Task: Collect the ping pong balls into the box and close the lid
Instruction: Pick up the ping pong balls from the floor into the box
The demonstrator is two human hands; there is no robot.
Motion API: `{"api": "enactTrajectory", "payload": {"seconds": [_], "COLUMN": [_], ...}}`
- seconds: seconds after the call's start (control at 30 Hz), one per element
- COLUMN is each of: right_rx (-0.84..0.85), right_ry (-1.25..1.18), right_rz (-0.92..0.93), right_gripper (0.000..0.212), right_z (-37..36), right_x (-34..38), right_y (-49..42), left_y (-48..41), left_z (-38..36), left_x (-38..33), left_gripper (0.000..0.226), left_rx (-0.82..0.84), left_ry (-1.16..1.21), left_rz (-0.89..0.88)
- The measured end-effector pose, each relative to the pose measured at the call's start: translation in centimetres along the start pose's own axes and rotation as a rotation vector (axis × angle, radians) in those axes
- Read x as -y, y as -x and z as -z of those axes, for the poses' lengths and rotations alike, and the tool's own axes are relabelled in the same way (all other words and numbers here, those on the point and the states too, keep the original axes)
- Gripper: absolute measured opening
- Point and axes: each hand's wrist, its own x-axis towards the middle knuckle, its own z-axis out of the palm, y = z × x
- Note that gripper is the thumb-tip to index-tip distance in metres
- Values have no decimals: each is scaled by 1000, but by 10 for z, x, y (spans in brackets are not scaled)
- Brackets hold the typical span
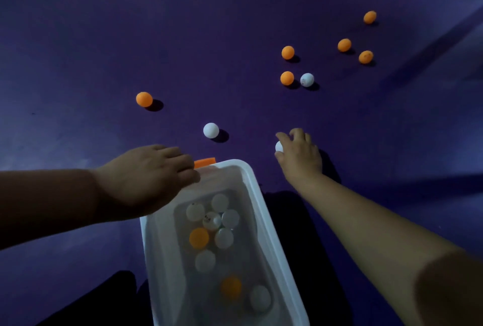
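Grip on the small white ping pong ball (279,146) belonged to the right hand (300,155), whose fingers curled down over it on the dark purple floor (104,51), thumb on the near side; only a sliver of the ball showed. The left hand (149,174) held the far left corner of the translucent white plastic box (261,202), fingers bent over the rim just beside the orange plastic latch (205,162).

The box's long axis ran outward from the person's body. Its far short end lay between the two hands, so the open mouth sat to the left of the right hand and back toward the body. Several white balls and two orange ones already lay inside.

The coming move looked like a short carry leftward and back over the right rim, then a drop. A loose white ball (211,130) lay just ahead, between both hands. A lone orange ball (144,99) lay ahead of the left hand. Several more orange balls and a scuffed white ball (307,79) lay well ahead of the right. No lid showed.
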Motion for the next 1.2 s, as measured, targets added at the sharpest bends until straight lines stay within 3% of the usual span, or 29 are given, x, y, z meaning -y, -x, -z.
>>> {"api": "enactTrajectory", "payload": {"seconds": [0.1, 0.3, 0.47, 0.57, 0.67, 0.77, 0.9, 1.03, 1.2], "right_rx": [133, 3, 155, 234, 294, 319, 291, 238, 254], "right_ry": [3, -262, -276, -235, -147, -164, -312, -519, -654], "right_rz": [-18, -127, 64, 155, 208, 194, 118, 56, 130], "right_gripper": [47, 25, 11, 44, 59, 46, 32, 32, 25], "right_z": [-4, 12, 17, 7, -5, -12, -2, 26, 62], "right_x": [-2, 35, 91, 117, 129, 129, 126, 125, 123], "right_y": [-12, -45, -73, -80, -86, -89, -86, -71, -36], "left_y": [3, 6, 13, 16, 15, 13, 8, -2, -6], "left_z": [-5, -27, -48, -62, -74, -84, -90, -93, -96], "left_x": [9, 45, 81, 99, 117, 134, 161, 188, 200], "left_gripper": [29, 38, 34, 30, 19, 22, 28, 45, 50], "left_rx": [-60, -191, -179, -185, -188, -181, -206, -89, 67], "left_ry": [62, 230, 209, 207, 278, 289, 190, 138, 310], "left_rz": [67, 404, 510, 555, 685, 796, 812, 916, 1013]}}
